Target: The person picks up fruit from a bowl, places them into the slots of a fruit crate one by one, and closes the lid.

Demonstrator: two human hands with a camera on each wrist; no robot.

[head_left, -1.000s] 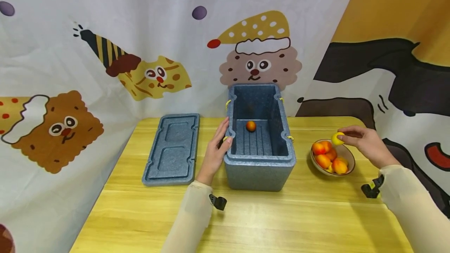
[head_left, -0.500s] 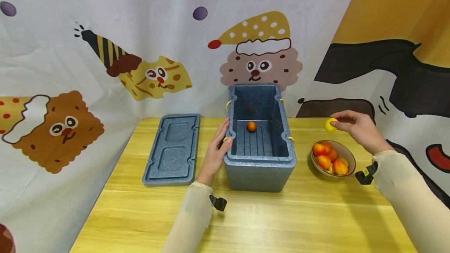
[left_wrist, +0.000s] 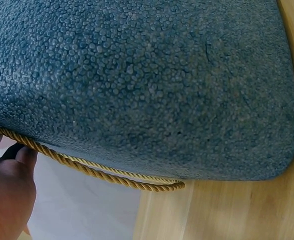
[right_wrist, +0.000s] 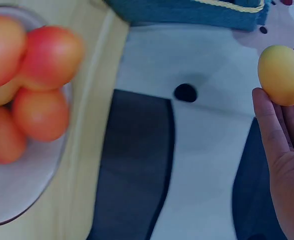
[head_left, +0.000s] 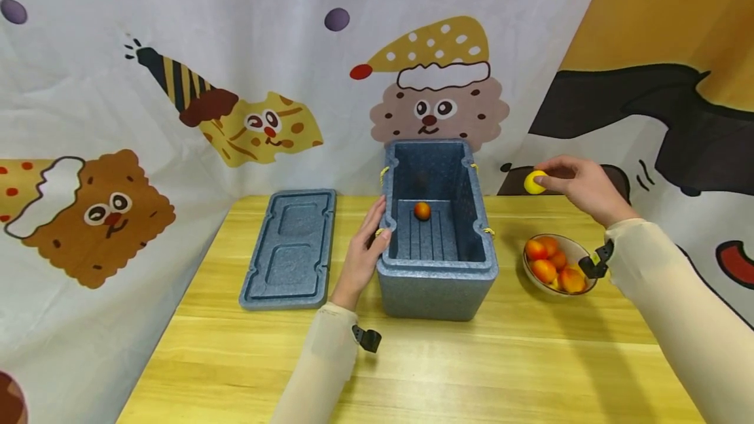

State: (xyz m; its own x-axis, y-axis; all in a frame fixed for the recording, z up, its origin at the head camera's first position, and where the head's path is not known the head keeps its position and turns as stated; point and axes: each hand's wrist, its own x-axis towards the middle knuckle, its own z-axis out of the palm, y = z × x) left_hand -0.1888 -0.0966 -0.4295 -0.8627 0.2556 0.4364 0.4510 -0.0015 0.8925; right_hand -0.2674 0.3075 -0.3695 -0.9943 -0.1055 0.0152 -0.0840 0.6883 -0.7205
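Note:
My right hand [head_left: 586, 190] pinches a small round yellow fruit [head_left: 534, 182] between thumb and fingertips, raised above the table behind the bowl. Egg-shaped and smooth, that yellow fruit [right_wrist: 282, 75] shows at the right of the right wrist view. A grey-blue foam box [head_left: 436, 293] stands without its lid in the middle. One orange-red fruit [head_left: 421, 211] lies on its floor. Along the box's left side rests my left hand [head_left: 360, 257], fingers extended and thumb at the rim. In the left wrist view, the left hand [left_wrist: 9, 192] is beside the box's yellow rope [left_wrist: 111, 176].
A white bowl [right_wrist: 24, 197] with a dark rim holds several orange-red fruits [head_left: 544, 270] right of the box. Left of the box, the grey-blue lid [head_left: 288, 247] lies flat on the wooden table [head_left: 235, 358]. A printed cloth [head_left: 283, 18] hangs behind.
My right hand has lifted the yellow fruit up from over the bowl and moved it left and away towards the back. My left hand stays at the box.

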